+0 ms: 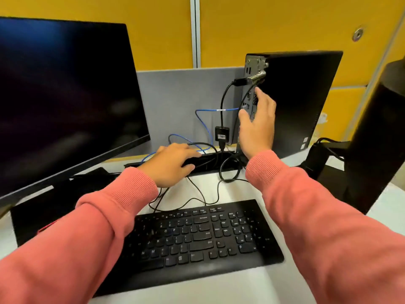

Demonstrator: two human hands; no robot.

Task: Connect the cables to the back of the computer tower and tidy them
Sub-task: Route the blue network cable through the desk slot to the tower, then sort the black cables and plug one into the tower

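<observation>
We see the computer tower [293, 99] upright at the desk's [245, 288] back edge, rear panel w/ blue cable [202, 119] and black cables [222, 106] plugged. Right hand [257, 126] touches this panel, fingers relaxed. Left hand [173, 164] rests flat on the cable slot [210, 161], grasping nothing.

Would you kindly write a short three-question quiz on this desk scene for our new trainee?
1. True or false: the blue cable runs toward the back of the computer tower.
2. Which hand is at the tower's rear panel? A) left B) right
3. Fill in: the left hand rests by the black cables behind the ______.

Key: 1 true; 2 B, the right hand; 3 keyboard.
</observation>
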